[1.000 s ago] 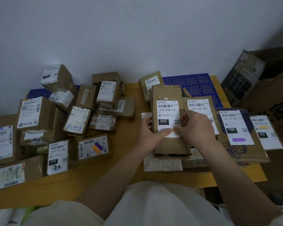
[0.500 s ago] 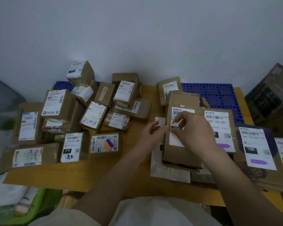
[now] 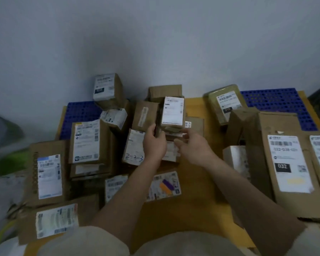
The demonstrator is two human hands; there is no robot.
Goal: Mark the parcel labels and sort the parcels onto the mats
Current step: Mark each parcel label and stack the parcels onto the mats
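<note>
A wooden table [image 3: 192, 209] is carrying cardboard parcels crowding the left and a long box marked 032 [image 3: 284, 163] lying right. Both forearms are reaching forward. The left hand [image 3: 154, 143] is gripping a small white-labelled parcel [image 3: 172, 112] atop the middle pile; the right hand [image 3: 193, 145] is hovering beside it, fingers loosely curled and holding nothing.

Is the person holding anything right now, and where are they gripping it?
The left hand grips a small parcel by its lower left edge. The right hand reaches toward it, holding nothing.
</note>
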